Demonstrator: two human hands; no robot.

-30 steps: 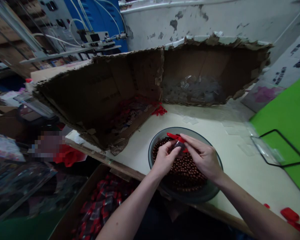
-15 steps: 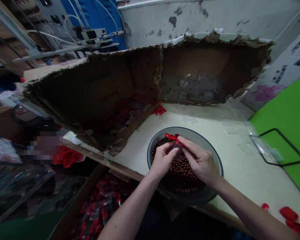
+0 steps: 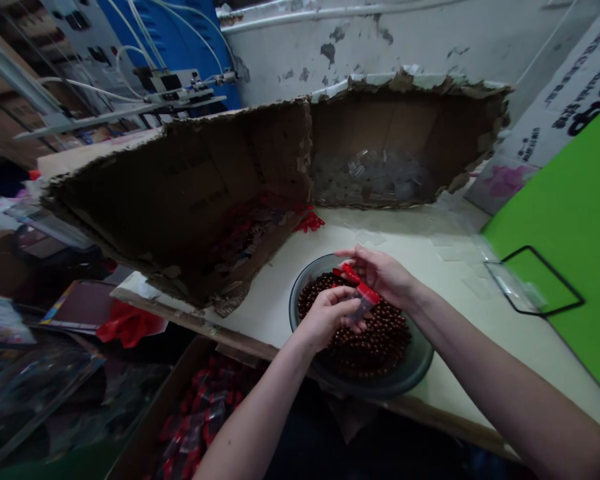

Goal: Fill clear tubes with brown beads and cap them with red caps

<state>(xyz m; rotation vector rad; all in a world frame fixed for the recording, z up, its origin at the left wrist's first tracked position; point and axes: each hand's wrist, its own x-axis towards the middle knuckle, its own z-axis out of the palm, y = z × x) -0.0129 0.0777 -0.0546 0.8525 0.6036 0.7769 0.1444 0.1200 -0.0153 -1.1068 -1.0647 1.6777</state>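
My left hand [image 3: 325, 317] is closed round a small clear plastic container [image 3: 362, 305] with a red flip cap [image 3: 370, 293], tilted above the bowl. My right hand [image 3: 383, 272] is just beyond it, fingers apart and partly bent beside the raised red lid [image 3: 350, 272]; whether they touch the lid I cannot tell. Beneath both hands, shiny dark brown beads [image 3: 375, 340] lie in a grey-green bowl [image 3: 423, 363] at the front edge of the table.
Torn cardboard bins stand behind the bowl: the left bin [image 3: 190, 180] holds red pieces, the right bin [image 3: 460, 127] clear plastic parts. A green panel [image 3: 570, 220] with a black wire loop [image 3: 547, 313] is at right. Below left, a box holds several red-capped containers [image 3: 195, 420].
My right hand has come off the container and opened, moving slightly up and away. My left hand still holds the container, now more exposed. The whole view has shifted somewhat.
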